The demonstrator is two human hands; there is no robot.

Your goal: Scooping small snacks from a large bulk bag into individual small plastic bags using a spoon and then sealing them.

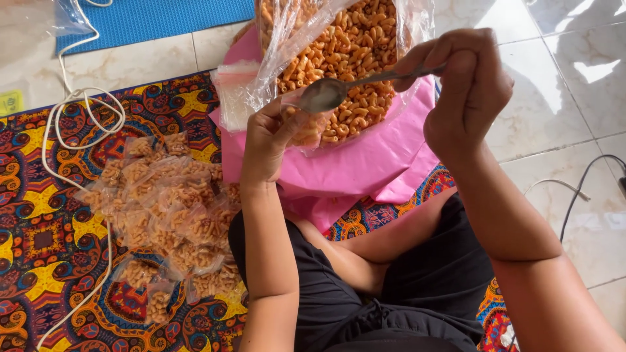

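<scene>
- The right hand (468, 88) is gripping the thin handle of a grey metal spoon (332, 92), fingers curled tight around it, and is holding it level above the snacks.
- The spoon's bowl is pointing toward the person's left and is hovering right at the mouth of a small clear plastic pouch (312, 127).
- The left hand (268, 140) is pinching that small pouch by its top edge, thumb on one side and fingers on the other, keeping it upright; the pouch is already showing some orange pieces inside.
- Just behind the pouch, a large clear plastic bag of orange curled macaroni snacks (349, 49) is lying open, resting on a bright pink plastic sheet (365, 166).
- A stack of flat, unfilled clear pouches (233, 91) is lying on the pink sheet's left edge, beside the big bag.
- To the person's left, a heap of small filled pouches of the same orange snack (173, 221) is lying on a colourful patterned mat (45, 241), well apart from both hands.
- A white cord (78, 114) is looping across the mat and the pale marble-look tiled floor (561, 85), passing near a blue textured mat (156, 18) at the top.
- The person is sitting on the floor in black clothing (417, 287), legs folded under the arms.
- A dark cable (580, 186) is trailing over the tiles on the right.
</scene>
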